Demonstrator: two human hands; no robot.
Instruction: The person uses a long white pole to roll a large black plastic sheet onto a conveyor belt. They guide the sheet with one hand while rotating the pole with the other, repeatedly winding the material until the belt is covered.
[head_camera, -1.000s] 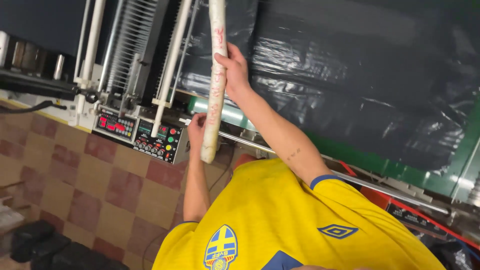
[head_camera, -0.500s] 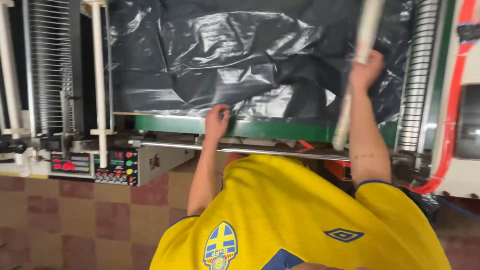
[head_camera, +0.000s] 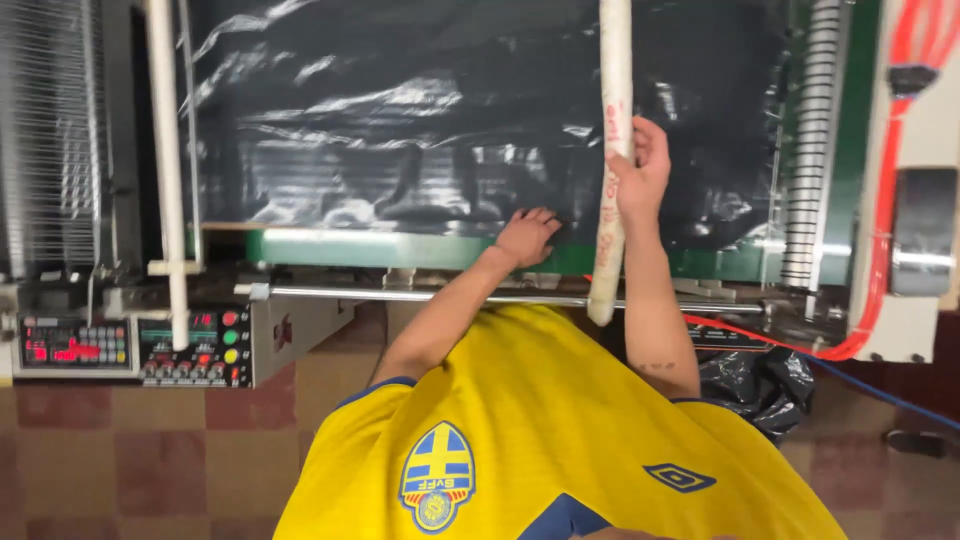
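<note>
**Black film on the machine bed, cardboard core held upright**

Black glossy plastic film (head_camera: 420, 130) lay wrinkled across the bed of the machine, its lower edge ending at the long green metal bar (head_camera: 400, 248). That bar is the landmark below.

- Left hand (head_camera: 525, 237): fingers spread, palm flat on the film right at the bar's top edge. Judged as pinning the sheet so it wouldn't creep.
- Right hand (head_camera: 640, 170): wrapped around a long off-white cardboard tube with red marks (head_camera: 612, 160), gripping it above the bar. The tube stood near vertical, crossing in front of the bar, top end out of frame, bottom end hanging just below it near the thin steel rod (head_camera: 450, 296). Held upright probably to keep it off the film.
- Below the bar, far left: grey control panel with red displays and coloured buttons (head_camera: 130, 345).
- Above the bar, left: white vertical post (head_camera: 165, 150) and a rack of thin wires (head_camera: 50, 130).
- Right of the bar: ribbed white roller (head_camera: 812, 140), red hose (head_camera: 890, 200) looping down.
- Below the bar, right: crumpled black bag (head_camera: 765, 380) on the tiled floor (head_camera: 150, 460).

In the way: the steel rod sat between the person's yellow shirt (head_camera: 540, 430) and the bar, so both arms reached over it.
</note>
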